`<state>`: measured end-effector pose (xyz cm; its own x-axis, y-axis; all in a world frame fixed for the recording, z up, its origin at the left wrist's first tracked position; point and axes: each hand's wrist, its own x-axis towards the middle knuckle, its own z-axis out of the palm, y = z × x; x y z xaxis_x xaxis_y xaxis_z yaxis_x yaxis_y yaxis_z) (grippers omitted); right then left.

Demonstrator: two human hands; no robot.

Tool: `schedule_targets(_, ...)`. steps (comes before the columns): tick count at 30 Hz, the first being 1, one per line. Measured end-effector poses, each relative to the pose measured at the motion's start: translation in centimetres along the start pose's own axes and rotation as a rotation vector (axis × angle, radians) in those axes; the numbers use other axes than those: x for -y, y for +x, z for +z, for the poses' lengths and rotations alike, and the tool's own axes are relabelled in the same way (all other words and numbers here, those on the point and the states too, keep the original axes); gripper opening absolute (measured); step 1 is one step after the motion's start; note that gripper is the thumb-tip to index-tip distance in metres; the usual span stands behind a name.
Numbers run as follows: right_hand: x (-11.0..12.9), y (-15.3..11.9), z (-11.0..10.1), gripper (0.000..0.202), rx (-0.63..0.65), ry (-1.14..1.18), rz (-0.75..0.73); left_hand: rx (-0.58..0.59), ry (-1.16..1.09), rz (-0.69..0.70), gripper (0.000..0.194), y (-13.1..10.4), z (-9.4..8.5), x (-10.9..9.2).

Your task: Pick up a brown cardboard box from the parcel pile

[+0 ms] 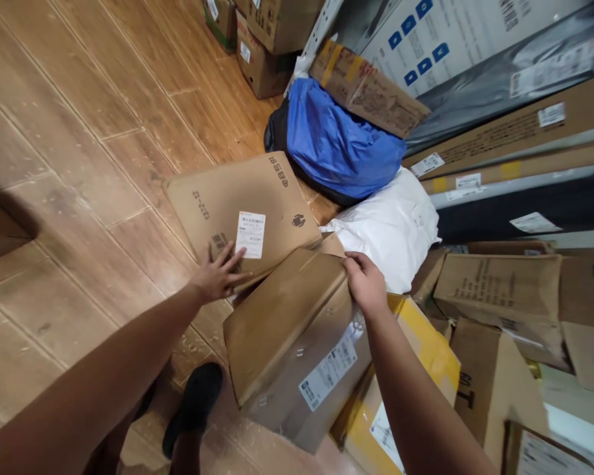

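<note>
Cardboard box point(287, 330) with a white label lies tilted on the wooden floor point(69, 165); flat labelled carton point(242, 204) touches its far-left edge, white bag point(391, 224) sits just beyond it. Right hand point(365, 282) curls its fingers over the box's far corner, gripping it. Left hand point(218, 272), fingers spread wide, presses flat on the carton

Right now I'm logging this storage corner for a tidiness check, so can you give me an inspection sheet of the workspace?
Surface: wood-pattern floor, scuffed.
Job's things: flat labelled carton lying on the floor; tilted brown box leaning on it.
Clutter: blue bag, white bag, yellow-taped box, more cartons stacked at right.
Hands: left hand spread flat on the carton; right hand gripping the box's top edge.
Cables: nothing seen.
Surroundings: long boxes leaning at right; dark shoe below.
</note>
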<state>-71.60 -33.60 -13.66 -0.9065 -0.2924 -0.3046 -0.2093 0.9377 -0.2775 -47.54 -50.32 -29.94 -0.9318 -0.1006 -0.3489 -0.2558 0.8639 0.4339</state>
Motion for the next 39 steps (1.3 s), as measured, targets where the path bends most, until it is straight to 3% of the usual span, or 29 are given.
schedule_targets(4,0.6,1.5,1.1,0.047,0.122,-0.147,0.113,0.012,-0.013,-0.216,0.056,1.0,-3.7,3.8)
schedule_targets(7,1.1,2.7,2.1,0.045,0.087,-0.140,0.172,-0.017,-0.151,-0.259,0.067,1.0,-4.6,3.9)
schedule_targets(9,1.2,2.9,2.5,0.043,0.023,-0.093,0.159,-0.151,-0.360,-0.332,0.072,-0.3,-3.7,1.4)
schedule_targets(11,1.2,2.7,2.6,0.043,-0.004,-0.080,0.157,-0.313,-0.727,-0.500,0.073,-3.0,-2.2,-2.9)
schedule_targets(12,1.1,2.6,2.5,0.043,-0.005,-0.083,0.159,-0.300,-0.961,-0.564,0.072,-4.5,-1.4,-5.5)
schedule_targets(14,1.1,2.4,2.3,0.043,0.015,-0.097,0.160,-0.189,-1.336,-0.501,0.076,-7.3,-0.3,-10.7)
schedule_targets(17,1.2,2.6,1.8,0.046,0.079,-0.146,0.164,-0.172,-1.418,-0.550,0.082,-9.1,0.2,-16.2)
schedule_targets(20,1.6,3.4,1.5,0.047,0.079,-0.209,0.195,-0.101,-1.371,-0.565,0.086,-8.3,-0.4,-17.5)
schedule_targets(23,1.8,3.8,1.6,0.046,0.021,-0.229,0.226,0.056,-1.330,-0.434,0.083,-6.7,-1.6,-15.1)
schedule_targets(26,1.1,2.9,2.2,0.052,-0.058,-0.169,0.153,0.188,-1.195,-0.381,0.066,-4.1,-4.3,-9.4)
schedule_targets(27,0.6,2.4,2.4,0.056,-0.108,-0.143,0.085,0.107,-1.044,-0.427,0.062,-2.9,-5.6,-6.9)
schedule_targets(30,-1.4,0.7,3.2,0.067,-0.293,-0.086,-0.135,-0.355,-0.446,-0.560,0.066,1.7,-10.8,1.5)
schedule_targets(31,-2.0,0.3,3.4,0.070,-0.334,-0.086,-0.177,-0.422,-0.307,-0.559,0.072,3.3,-12.5,4.2)
schedule_targets(33,-3.0,-0.1,3.7,0.071,-0.376,-0.093,-0.212,-0.382,-0.128,-0.601,0.095,6.6,-15.3,8.7)
schedule_targets(35,-3.4,0.0,3.6,0.068,-0.375,-0.104,-0.214,-0.339,-0.078,-0.605,0.110,9.5,-16.9,11.8)
schedule_targets(37,-3.5,0.2,3.4,0.063,-0.366,-0.107,-0.190,-0.343,-0.124,-0.671,0.110,11.6,-17.0,13.5)
schedule_targets(39,-3.4,0.4,3.1,0.060,-0.365,-0.112,-0.153,-0.423,-0.136,-0.699,0.107,12.5,-16.1,14.2)
